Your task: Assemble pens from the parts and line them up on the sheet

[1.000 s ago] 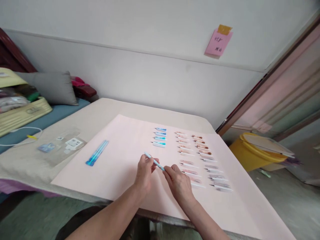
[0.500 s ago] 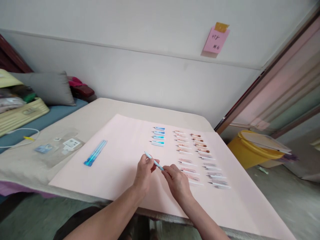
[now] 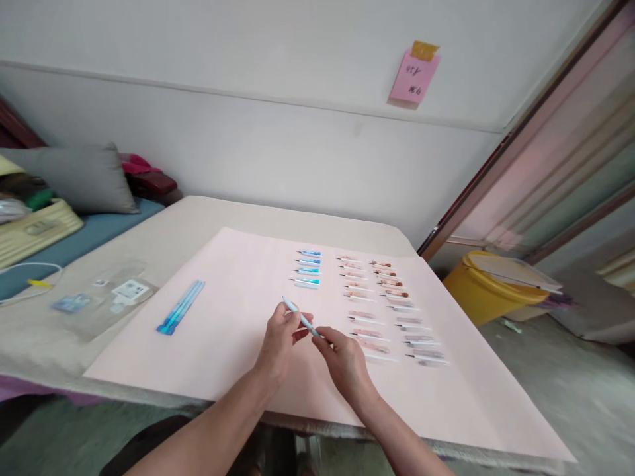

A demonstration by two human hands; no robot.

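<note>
A slim pale-blue pen (image 3: 298,315) is held up over the pink sheet, slanting down to the right. My left hand (image 3: 278,336) pinches its upper part between thumb and fingers. At the lower end, the thumb and fingertips of my right hand (image 3: 342,355) close on the same pen and partly hide it. Beyond my hands lies a short column of blue pens (image 3: 307,270), tips pointing left. To the right are a column of pinkish pens (image 3: 358,286) and one of brown and greyish pens (image 3: 394,283). A bundle of light-blue pens (image 3: 181,308) rests at the left.
The pink sheet (image 3: 238,277) covers much of the cloth-topped table. Clear plastic packaging with a white label (image 3: 129,289) lies left of the sheet. A yellow bin (image 3: 476,291) stands past the table's right edge. The white wall (image 3: 278,152) bounds the back.
The whole view has shifted slightly, so things sit a little further left. Both hands keep their hold on the pen, with little change in their pose.
</note>
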